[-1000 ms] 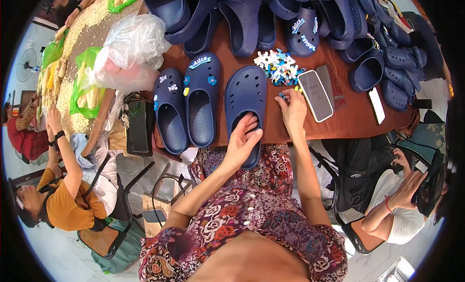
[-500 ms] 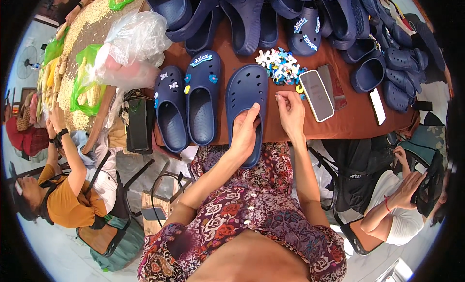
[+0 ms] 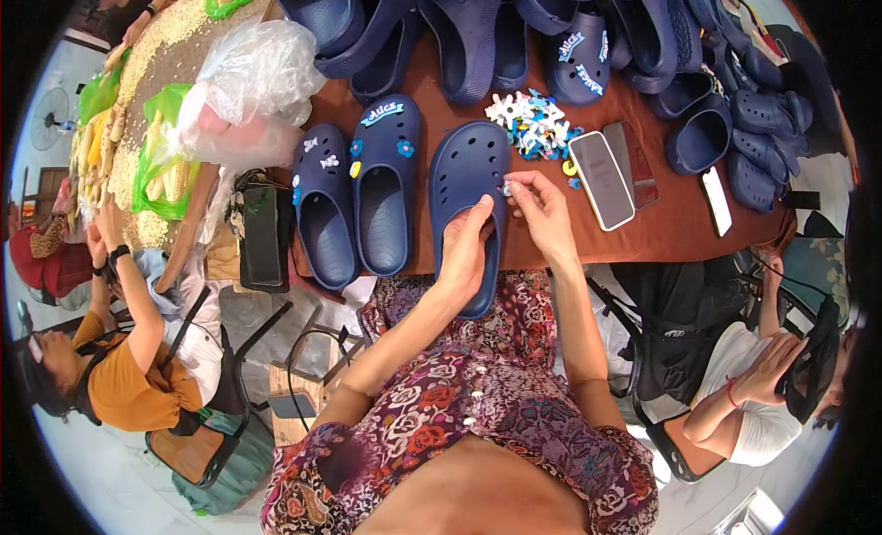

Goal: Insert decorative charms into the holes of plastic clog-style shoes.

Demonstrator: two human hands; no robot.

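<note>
A plain navy clog (image 3: 469, 158) with rows of holes lies toe-away in front of me. My left hand (image 3: 462, 252) grips it at the opening, thumb on top. Between the fingertips of my right hand (image 3: 546, 215) is a small round shoe charm (image 3: 507, 190), right by the clog's right edge; whether it touches a hole I cannot tell. Beyond my right hand lies a heap of white, blue and yellow charms (image 3: 528, 124). To the left rest two navy clogs, the outer clog (image 3: 325, 221) and the inner clog (image 3: 382, 213), both bearing charms.
Many navy clogs (image 3: 464, 52) crowd the far side of the brown-covered table (image 3: 634, 241). On the right are a white-framed phone (image 3: 601, 181) and a slim white item (image 3: 716, 202). A clear plastic bag (image 3: 253, 85) and a black pouch (image 3: 263, 232) sit left. People sit on both sides.
My right hand has moved slightly left to the clog's edge, and the small charm now shows in its fingertips. My left hand and the clog have stayed in place.
</note>
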